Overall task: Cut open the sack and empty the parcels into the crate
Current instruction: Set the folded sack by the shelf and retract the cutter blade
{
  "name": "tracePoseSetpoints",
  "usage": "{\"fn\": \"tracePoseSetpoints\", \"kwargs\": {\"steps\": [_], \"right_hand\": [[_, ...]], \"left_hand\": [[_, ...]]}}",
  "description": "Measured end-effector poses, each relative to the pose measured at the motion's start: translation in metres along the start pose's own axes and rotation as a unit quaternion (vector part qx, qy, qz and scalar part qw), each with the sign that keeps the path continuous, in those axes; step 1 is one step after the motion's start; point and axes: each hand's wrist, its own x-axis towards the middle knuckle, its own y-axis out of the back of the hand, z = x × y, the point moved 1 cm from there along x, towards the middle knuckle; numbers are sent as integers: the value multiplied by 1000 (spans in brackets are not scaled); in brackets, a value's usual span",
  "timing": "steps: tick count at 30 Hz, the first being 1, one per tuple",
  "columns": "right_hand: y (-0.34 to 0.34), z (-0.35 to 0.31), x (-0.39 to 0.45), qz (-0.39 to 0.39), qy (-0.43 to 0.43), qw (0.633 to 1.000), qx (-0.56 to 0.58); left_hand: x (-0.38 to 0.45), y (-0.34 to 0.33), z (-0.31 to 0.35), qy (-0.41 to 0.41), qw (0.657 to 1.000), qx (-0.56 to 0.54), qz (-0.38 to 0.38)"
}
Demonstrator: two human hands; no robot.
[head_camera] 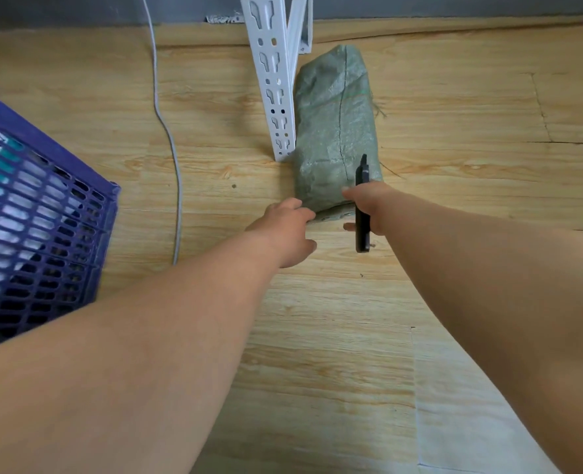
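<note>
A green woven sack (334, 128) lies lengthwise on the wooden floor, closed and bulging, with a dark seam line running down it. My left hand (288, 230) grips the sack's near end, fingers curled over its edge. My right hand (368, 206) holds a black utility knife (362, 206) upright at the sack's near right corner, its tip over the fabric. The purple slatted crate (44, 230) stands at the left, with pale and teal items visible through its wall. No parcels show outside the sack.
A white perforated metal shelf post (273, 80) stands right against the sack's left side. A grey cable (172, 138) runs down the floor between crate and sack. A dark wall (78, 8) borders the far edge.
</note>
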Motion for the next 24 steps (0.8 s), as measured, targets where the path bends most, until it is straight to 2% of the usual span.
{"fn": "tracePoseSetpoints", "kwargs": {"steps": [3,6,7,9,11,13,16,18,21,24], "right_hand": [[4,8,0,60,8,993,-98],[-1,7,-13,105,35,991,-74],[-5,0,-21,94,47,993,-61],[-16,-24,-47,11,68,997,-25],[-23,-50,-68,-71,75,993,56],[-25,-74,-84,-122,99,978,140],[-26,-100,-106,-136,161,966,148],[-20,-114,-124,-105,212,968,87],[-6,-135,-156,-118,269,951,94],[7,-156,-194,-160,321,924,131]], "left_hand": [[-6,1,1,0,999,-26,22],[-13,13,9,16,992,-97,76],[-15,20,12,26,985,-143,92],[-18,34,17,43,962,-256,90],[-23,47,20,50,936,-340,78],[-31,62,22,50,911,-398,99],[-45,90,22,47,868,-465,169],[-58,110,25,12,848,-500,178],[-79,139,36,-58,809,-558,173],[-91,172,48,-93,808,-537,226]]}}
